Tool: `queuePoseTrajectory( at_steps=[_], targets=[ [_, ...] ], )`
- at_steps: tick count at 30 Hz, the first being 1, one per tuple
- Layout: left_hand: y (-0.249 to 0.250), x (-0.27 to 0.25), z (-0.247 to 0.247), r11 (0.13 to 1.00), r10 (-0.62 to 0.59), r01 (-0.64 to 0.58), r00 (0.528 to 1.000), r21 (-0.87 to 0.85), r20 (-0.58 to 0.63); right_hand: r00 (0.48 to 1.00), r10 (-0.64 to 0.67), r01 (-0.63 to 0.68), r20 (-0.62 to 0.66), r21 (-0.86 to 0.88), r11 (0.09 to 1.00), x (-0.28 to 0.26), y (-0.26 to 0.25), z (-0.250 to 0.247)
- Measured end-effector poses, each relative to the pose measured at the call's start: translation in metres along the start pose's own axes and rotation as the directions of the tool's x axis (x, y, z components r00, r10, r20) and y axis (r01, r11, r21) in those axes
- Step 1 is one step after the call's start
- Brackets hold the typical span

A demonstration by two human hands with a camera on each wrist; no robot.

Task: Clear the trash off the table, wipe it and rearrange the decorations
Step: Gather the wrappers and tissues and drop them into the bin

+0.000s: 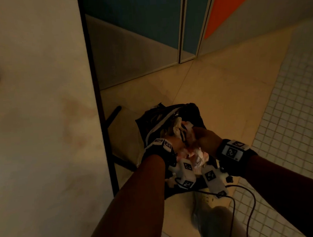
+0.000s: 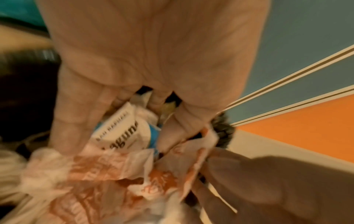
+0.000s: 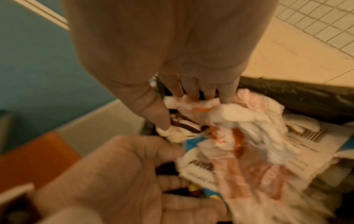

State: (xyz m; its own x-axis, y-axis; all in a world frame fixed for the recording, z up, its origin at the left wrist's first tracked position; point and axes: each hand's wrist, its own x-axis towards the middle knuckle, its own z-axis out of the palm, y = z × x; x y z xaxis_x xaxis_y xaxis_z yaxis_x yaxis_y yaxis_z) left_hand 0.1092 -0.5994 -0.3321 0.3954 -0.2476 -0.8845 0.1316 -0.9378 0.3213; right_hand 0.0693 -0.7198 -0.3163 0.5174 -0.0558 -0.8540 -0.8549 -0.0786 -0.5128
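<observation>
A black trash bag (image 1: 152, 118) stands open on the floor beside the table (image 1: 42, 125). Both hands are over its mouth, bunched round a wad of crumpled trash (image 1: 182, 127). My left hand (image 2: 114, 144) curls its fingers round a white and blue wrapper (image 2: 122, 130) and orange-printed paper (image 2: 95, 174). My right hand (image 3: 180, 110) pinches crumpled white paper (image 3: 239, 118) between thumb and fingers. In the head view the left hand (image 1: 173, 144) is mostly hidden behind its wrist camera, and the right hand (image 1: 204, 137) sits just right of it.
The table's dark frame (image 1: 105, 139) runs close on the left of the bag. Inside the bag lies a printed sheet with a barcode (image 3: 316, 136). Blue and orange cabinet doors (image 1: 219, 23) stand behind. Beige floor (image 1: 214, 96) and small white tiles (image 1: 290, 128) lie to the right.
</observation>
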Motion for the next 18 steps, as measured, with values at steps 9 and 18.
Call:
queuePoseTrajectory(
  at_steps=[9, 18],
  targets=[
    [0.003, -0.077, -0.045, 0.925, 0.203, -0.158, 0.974, 0.345, -0.098, 0.976, -0.138, 0.106, -0.166, -0.187, 0.977, -0.07, -0.032, -0.006],
    [-0.025, -0.24, -0.106, 0.873, 0.255, -0.416, 0.834, -0.253, -0.489, 0.903, -0.389, 0.389, -0.182, -0.038, 0.921, -0.164, -0.091, 0.055]
  ],
)
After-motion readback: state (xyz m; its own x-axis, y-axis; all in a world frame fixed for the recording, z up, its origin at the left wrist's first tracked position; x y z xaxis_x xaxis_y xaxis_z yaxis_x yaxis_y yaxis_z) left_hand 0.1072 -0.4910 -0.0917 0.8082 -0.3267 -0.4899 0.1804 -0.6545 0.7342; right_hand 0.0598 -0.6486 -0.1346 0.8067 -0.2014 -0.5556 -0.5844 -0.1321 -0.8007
